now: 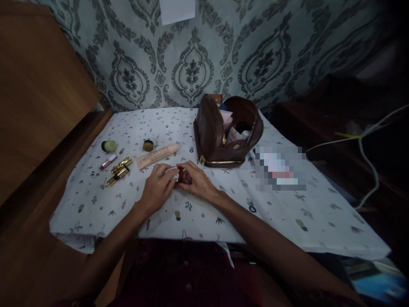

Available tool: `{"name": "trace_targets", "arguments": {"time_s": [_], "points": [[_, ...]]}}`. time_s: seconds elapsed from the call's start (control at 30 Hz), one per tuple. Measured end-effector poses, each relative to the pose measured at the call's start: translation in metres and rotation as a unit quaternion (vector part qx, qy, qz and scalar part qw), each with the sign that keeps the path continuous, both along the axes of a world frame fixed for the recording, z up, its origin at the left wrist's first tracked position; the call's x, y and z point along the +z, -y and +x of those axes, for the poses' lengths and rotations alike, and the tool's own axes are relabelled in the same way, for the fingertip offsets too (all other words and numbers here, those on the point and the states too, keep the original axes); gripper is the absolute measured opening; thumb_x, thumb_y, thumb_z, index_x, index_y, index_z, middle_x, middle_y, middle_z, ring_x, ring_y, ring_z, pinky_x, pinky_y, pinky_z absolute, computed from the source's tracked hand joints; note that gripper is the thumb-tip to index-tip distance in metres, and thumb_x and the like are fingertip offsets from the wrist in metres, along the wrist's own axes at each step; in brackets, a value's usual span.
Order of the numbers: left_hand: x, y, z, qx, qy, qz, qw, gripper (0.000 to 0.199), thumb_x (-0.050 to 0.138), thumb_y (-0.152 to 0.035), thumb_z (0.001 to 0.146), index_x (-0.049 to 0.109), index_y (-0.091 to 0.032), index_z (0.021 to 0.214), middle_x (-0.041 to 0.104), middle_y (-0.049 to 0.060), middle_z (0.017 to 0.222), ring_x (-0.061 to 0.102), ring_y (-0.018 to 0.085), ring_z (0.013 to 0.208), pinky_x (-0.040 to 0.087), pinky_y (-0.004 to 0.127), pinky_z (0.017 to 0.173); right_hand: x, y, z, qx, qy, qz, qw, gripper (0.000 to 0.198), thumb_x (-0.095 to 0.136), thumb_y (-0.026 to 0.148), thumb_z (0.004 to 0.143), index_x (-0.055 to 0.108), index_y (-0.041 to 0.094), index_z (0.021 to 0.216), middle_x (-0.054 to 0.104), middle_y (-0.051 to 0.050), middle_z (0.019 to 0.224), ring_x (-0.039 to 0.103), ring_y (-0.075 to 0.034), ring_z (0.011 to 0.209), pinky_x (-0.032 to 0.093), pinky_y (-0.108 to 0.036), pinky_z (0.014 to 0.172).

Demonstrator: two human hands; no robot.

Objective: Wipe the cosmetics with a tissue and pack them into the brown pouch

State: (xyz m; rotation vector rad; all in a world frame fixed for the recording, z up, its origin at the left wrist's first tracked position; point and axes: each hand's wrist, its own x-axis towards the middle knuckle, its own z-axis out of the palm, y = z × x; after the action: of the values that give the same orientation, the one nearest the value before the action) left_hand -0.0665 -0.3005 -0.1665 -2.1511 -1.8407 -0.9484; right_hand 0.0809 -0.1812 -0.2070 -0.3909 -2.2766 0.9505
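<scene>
Between my hands, just above the cloth, is a small orange-red and white item (181,174), mostly hidden by fingers, so its kind is unclear. My left hand (156,187) closes around its white side. On the other side, my right hand (198,182) pinches the orange-red part with thumb and fingers. A beige squeeze tube (158,155) lies just beyond my left hand. Farther left are two gold lipstick-like tubes (119,174), a small pink tube with a pale cap (108,162), a round dark-and-green jar (109,146) and a small olive-brown jar (148,145).
An unzipped brown leather bag (209,140) stands past my right hand, with several items inside. A pixelated flat object (280,168) lies to its right. The white printed tablecloth (275,221) covers the table. Wooden furniture (41,85) borders the left; a white cable (362,162) hangs at right.
</scene>
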Motion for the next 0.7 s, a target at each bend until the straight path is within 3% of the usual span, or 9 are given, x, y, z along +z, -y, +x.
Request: {"name": "trace_targets", "arguments": {"time_s": [0.33,0.43,0.7], "points": [[-0.005,0.0,-0.015,-0.001,0.148,0.011,0.989,0.02,0.053,-0.022,0.095,0.066,-0.021,0.11,0.064,0.004,0.099,0.062,0.019,0.096,0.05,0.035,0.086,-0.004,0.0,-0.001,-0.004,0.008,0.015,1.0,0.052,0.075,0.031,0.08,0.053,0.023,0.126,0.063,-0.007,0.114,0.063,-0.024,0.101,0.052,-0.039,0.088],[-0.005,0.0,-0.01,-0.007,0.153,0.006,0.988,0.02,0.054,-0.021,0.094,0.067,-0.02,0.109,0.063,0.005,0.097,0.061,0.02,0.095,0.05,0.035,0.086,-0.005,0.002,-0.001,0.002,0.009,0.019,1.0,0.059,0.075,0.034,0.081,0.049,0.024,0.133,0.061,-0.009,0.121,0.06,-0.026,0.111,0.051,-0.042,0.094],[-0.008,-0.002,-0.014,0.028,0.151,-0.019,0.988,0.021,0.05,-0.021,0.095,0.065,-0.021,0.109,0.063,0.005,0.1,0.061,0.021,0.098,0.05,0.036,0.087,0.001,0.003,0.0,-0.014,0.002,0.006,1.0,0.049,0.07,0.027,0.082,0.053,0.024,0.128,0.059,-0.008,0.113,0.06,-0.025,0.105,0.052,-0.039,0.09]]}}
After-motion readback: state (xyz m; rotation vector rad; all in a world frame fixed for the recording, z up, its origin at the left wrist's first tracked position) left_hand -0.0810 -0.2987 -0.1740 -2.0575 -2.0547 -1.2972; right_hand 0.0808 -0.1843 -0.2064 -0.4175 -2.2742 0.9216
